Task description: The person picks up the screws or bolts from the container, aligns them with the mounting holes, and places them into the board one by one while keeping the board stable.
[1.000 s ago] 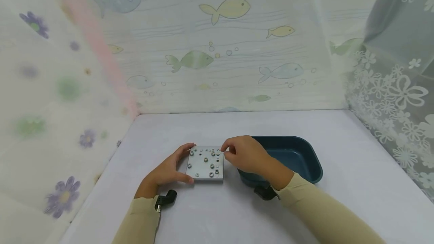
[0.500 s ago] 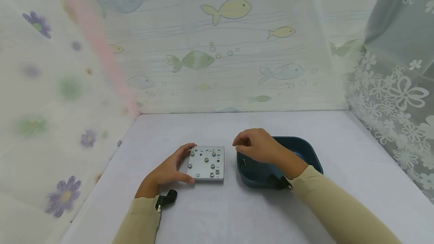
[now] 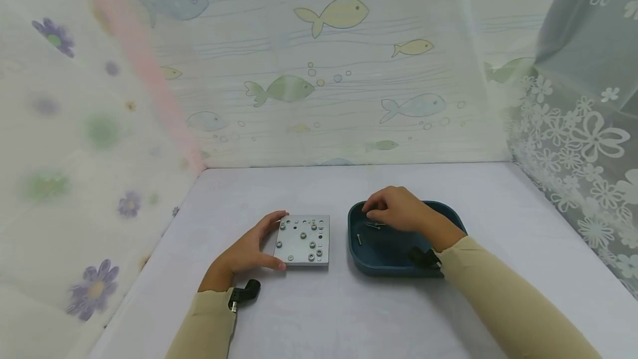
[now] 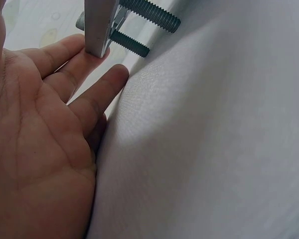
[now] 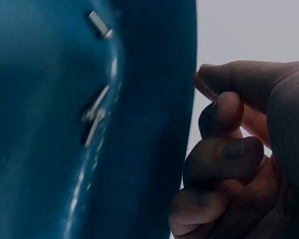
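Note:
A silver metal plate [image 3: 294,245] with several socket-head screws in its holes lies at mid-table in the head view. My left hand [image 3: 251,251] grips its left side, thumb at the front corner and fingers at the back one. In the left wrist view, threaded screw ends [image 4: 152,15] stick out below the plate [image 4: 97,30]. My right hand [image 3: 399,209] hovers over the dark blue tray [image 3: 394,270], fingers bent, with nothing visible between them in the right wrist view. Loose screws lie in the tray: one near the left wall [image 3: 359,239], a crossed pair [image 5: 93,115] below my fingers.
The tray stands just right of the plate on the white tabletop [image 3: 319,314]. A fish-print curtain [image 3: 319,115] hangs behind the table, with flowered curtains on both sides. Black wrist cameras [image 3: 245,291] sit at both cuffs.
My right hand has moved right, from the plate's back right corner to above the tray, uncovering the loose screws. My left hand and the plate stay put.

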